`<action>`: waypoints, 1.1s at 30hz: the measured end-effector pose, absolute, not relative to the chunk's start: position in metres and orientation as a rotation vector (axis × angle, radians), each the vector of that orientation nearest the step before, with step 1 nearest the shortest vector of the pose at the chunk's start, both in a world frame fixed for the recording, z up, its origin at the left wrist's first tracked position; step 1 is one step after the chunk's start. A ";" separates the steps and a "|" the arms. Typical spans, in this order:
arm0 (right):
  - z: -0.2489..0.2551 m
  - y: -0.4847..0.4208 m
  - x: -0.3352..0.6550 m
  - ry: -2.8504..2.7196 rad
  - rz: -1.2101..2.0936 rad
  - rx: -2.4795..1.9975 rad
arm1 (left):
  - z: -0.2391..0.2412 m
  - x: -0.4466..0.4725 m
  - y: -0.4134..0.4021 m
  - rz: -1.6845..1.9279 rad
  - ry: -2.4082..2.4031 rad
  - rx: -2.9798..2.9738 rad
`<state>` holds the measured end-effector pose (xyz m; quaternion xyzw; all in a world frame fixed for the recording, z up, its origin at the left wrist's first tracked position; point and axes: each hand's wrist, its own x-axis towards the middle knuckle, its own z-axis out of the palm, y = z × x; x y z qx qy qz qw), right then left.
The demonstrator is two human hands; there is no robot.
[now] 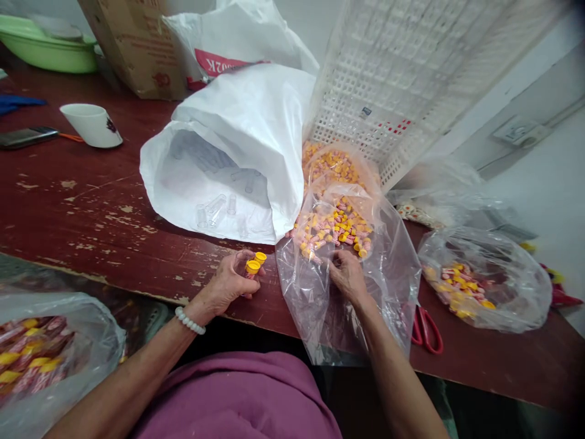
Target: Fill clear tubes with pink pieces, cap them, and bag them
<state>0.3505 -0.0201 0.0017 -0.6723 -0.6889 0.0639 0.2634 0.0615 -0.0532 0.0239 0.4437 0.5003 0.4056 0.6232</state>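
My left hand (234, 275), with a white bead bracelet (189, 321) at the wrist, is closed on two small pieces with yellow caps (253, 266), held above the table's front. What sits below the caps is mostly hidden by my fingers. My right hand (348, 275) reaches into the mouth of a clear plastic bag (388, 262), its fingers curled at the near edge of many small yellow-and-pink pieces (350, 225). Whatever those fingers pinch is hidden. Left of this bag, a white sack (247, 116) lies open toward me with several clear tubes (214, 210) inside.
Right of me are red-handled scissors (428, 331) and another clear bag (516, 286) of pieces. A white plastic basket (379, 79) leans behind. A cup (89, 125), phone (27, 137) and cardboard box (137, 49) stand left. A filled bag (98, 341) is low at left.
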 end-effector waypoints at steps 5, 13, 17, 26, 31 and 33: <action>-0.005 -0.015 0.313 -2.060 0.073 -1.786 | 0.026 0.069 -0.057 0.923 1.150 1.032; 0.007 -0.012 0.346 -1.510 0.225 -1.804 | 0.013 0.071 -0.056 1.016 1.045 1.117; 0.043 -0.045 0.319 -1.090 0.516 -1.429 | 0.019 0.082 -0.057 0.982 0.997 1.226; 0.059 -0.090 0.221 -1.417 0.825 -1.166 | 0.036 0.094 -0.065 0.926 0.934 1.506; 0.054 -0.091 0.231 -1.838 0.417 -1.119 | 0.031 0.089 -0.063 0.954 0.963 1.551; 0.052 -0.093 0.230 -1.945 0.257 -1.109 | 0.025 0.089 -0.061 0.937 0.906 1.493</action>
